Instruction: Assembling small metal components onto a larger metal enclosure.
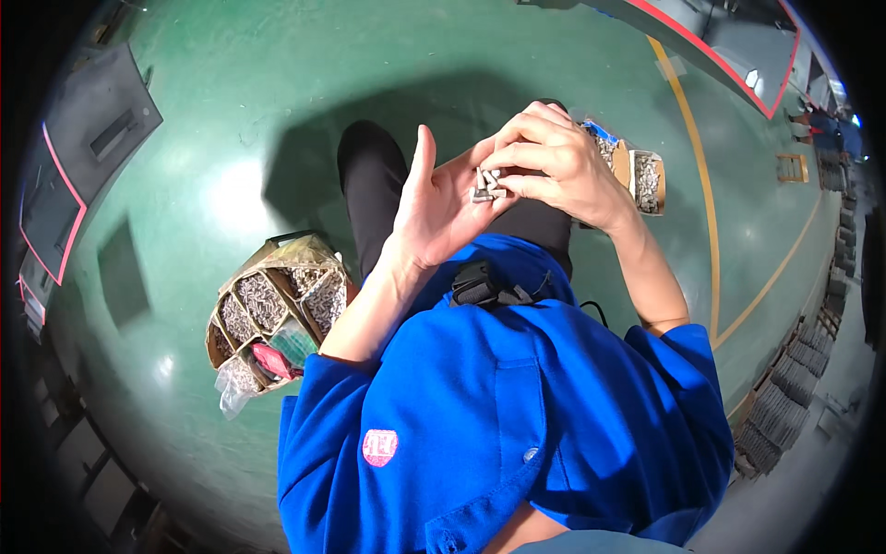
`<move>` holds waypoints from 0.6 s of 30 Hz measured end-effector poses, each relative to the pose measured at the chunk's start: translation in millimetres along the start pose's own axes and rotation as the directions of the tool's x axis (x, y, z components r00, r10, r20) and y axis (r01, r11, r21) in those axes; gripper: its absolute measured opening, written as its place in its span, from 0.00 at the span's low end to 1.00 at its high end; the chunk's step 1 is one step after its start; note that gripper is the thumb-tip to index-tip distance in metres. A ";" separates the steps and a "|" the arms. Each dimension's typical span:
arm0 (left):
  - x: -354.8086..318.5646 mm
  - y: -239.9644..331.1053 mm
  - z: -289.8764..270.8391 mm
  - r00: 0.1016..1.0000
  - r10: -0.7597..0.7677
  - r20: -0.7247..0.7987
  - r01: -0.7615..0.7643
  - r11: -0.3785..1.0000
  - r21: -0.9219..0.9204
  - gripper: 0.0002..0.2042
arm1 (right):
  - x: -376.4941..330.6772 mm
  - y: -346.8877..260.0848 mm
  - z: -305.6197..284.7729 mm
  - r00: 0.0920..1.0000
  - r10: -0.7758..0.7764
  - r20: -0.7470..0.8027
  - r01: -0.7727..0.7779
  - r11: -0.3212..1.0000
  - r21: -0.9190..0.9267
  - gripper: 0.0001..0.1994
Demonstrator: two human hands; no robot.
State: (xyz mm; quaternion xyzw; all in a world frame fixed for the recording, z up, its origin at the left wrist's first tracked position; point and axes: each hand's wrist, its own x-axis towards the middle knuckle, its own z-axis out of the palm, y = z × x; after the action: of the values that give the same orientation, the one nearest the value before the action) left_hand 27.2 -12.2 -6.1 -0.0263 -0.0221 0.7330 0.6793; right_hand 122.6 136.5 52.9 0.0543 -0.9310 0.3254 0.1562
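My left hand (432, 205) is palm up over my lap, its thumb stretched out to the side. Several small grey metal pins (484, 192) lie loosely on its palm and finger bases. From the right, my right hand (568, 164) reaches over them, partly covering the left fingers. Its thumb and forefinger are pinched together at the edge of the little heap, on one of the pins (499, 174). The pins are short and cylindrical; their finer shape is too small to make out.
On the green floor at my left stands a divided cardboard box (268, 300) of small metal parts, with a pink packet (274, 360) in one compartment. Another parts box (649, 183) stands beyond my right knee. A yellow line (703, 185) crosses the floor; stacked grey pieces (775, 415) line the right.
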 end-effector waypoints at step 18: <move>1.2 -10.4 30.3 0.999 -0.003 -0.045 0.006 0.998 0.068 0.43 | -4.4 -9.1 -14.6 0.999 -0.039 -0.033 0.043 0.991 0.130 0.08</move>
State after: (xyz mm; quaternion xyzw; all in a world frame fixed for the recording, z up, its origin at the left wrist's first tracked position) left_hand 35.4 -10.2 24.8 -0.0197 0.0181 0.7311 0.6817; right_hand 132.3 138.5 67.6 0.0786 -0.9039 0.3833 0.1729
